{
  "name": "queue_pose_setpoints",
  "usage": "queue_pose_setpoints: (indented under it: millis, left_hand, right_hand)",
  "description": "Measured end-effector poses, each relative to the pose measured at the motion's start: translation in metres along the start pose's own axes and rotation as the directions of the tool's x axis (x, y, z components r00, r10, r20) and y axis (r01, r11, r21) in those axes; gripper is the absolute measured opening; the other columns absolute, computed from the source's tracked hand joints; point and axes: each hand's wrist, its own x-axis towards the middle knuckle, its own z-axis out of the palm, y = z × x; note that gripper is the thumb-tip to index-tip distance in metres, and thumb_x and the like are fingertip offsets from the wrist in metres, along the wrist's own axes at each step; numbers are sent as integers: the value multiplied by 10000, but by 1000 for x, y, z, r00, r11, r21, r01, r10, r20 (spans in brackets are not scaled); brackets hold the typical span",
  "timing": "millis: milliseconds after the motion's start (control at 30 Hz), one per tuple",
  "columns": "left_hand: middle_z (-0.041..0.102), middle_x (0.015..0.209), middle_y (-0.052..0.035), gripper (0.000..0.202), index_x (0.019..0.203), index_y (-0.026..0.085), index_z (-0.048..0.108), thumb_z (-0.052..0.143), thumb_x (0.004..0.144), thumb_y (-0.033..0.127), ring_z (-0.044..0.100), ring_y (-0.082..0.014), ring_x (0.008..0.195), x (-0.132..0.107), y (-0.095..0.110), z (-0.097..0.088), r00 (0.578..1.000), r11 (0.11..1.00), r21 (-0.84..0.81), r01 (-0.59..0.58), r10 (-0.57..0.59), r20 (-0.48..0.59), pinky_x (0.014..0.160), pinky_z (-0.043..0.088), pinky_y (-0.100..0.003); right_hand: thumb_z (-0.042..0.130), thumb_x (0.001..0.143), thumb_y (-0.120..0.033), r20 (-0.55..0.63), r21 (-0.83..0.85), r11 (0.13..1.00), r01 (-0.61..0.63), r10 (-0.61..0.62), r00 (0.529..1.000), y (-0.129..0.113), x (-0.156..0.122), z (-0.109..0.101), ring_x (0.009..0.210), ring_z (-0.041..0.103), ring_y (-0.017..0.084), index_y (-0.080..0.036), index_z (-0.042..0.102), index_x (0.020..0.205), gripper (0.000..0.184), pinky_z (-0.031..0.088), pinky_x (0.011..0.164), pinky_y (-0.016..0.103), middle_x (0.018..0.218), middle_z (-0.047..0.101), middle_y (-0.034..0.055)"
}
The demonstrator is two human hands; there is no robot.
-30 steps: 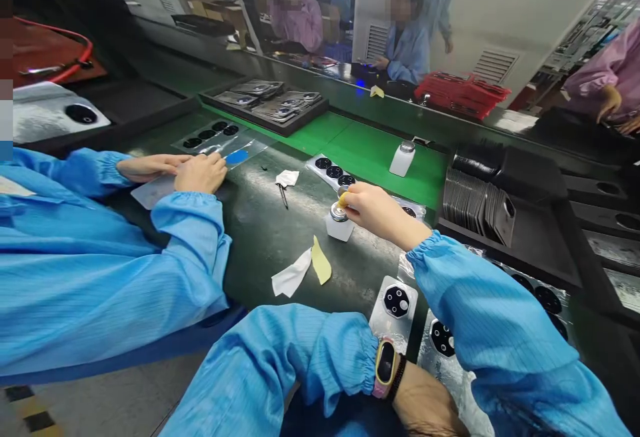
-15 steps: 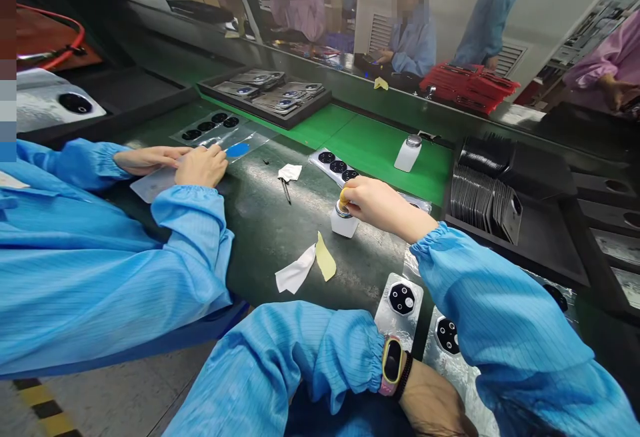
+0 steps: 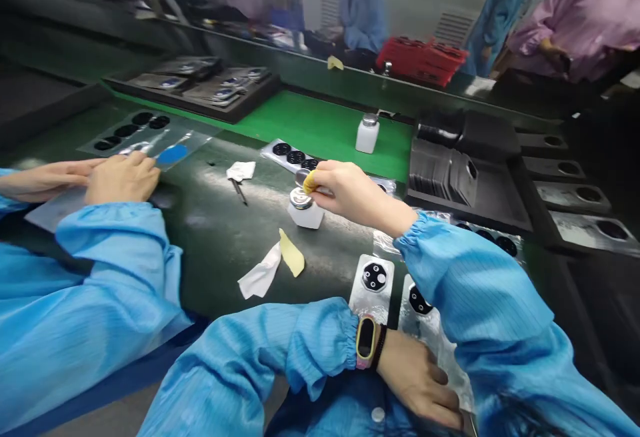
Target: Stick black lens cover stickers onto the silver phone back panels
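Note:
My right hand (image 3: pixel 350 193) is closed in a pinch on a small yellow piece (image 3: pixel 310 182), whose material I cannot make out. It hovers just above a white dispenser bottle (image 3: pixel 305 215) with a metal top, and a round metal lid stands raised beside the fingers. At the lower edge my left hand (image 3: pixel 423 380), wearing a wristband (image 3: pixel 367 341), has its fingers curled down, and what they hold, if anything, is hidden. Beside it lie a silver phone back panel (image 3: pixel 371 297) with a black camera ring and a second panel (image 3: pixel 417 320), partly covered by my right sleeve.
On the left a co-worker's hands (image 3: pixel 120 177) handle a translucent sheet. Tweezers (image 3: pixel 239 191), a white cloth (image 3: pixel 261 271) and a pale yellow cloth (image 3: pixel 291 253) lie mid-table. Another bottle (image 3: pixel 367 133) stands on the green mat. A tray of dark panels (image 3: pixel 445 177) sits right.
My right hand has lifted slightly off the bottle with the yellow piece, and the raised lid now shows. My left hand has come further into view. The whole view has swung right.

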Motion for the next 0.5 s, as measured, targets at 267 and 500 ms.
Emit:
queue_pose_setpoints:
  millis: [267, 500]
  left_hand:
    - [571, 547, 10, 196, 654, 207, 612, 583, 848, 197, 502, -98, 422, -21, 13, 44, 483, 458, -449, -767, 873, 66, 341, 370, -235]
    - [680, 1111, -181, 321, 1142, 4, 605, 466, 922, 192, 600, -242, 1086, -34, 26, 44, 601, 641, -147, -754, 762, 242, 936, 464, -348]
  right_hand:
    - [553, 872, -260, -284, 315, 876, -366, 455, 844, -2, -197, 1, 691, 614, 141, -217, 658, 787, 142, 496, 642, 266, 771, 677, 11]
    - [550, 857, -233, -317, 306, 724, -618, 690, 651, -20, -290, 41, 668, 648, 159, -226, 651, 775, 131, 536, 619, 261, 749, 683, 28]
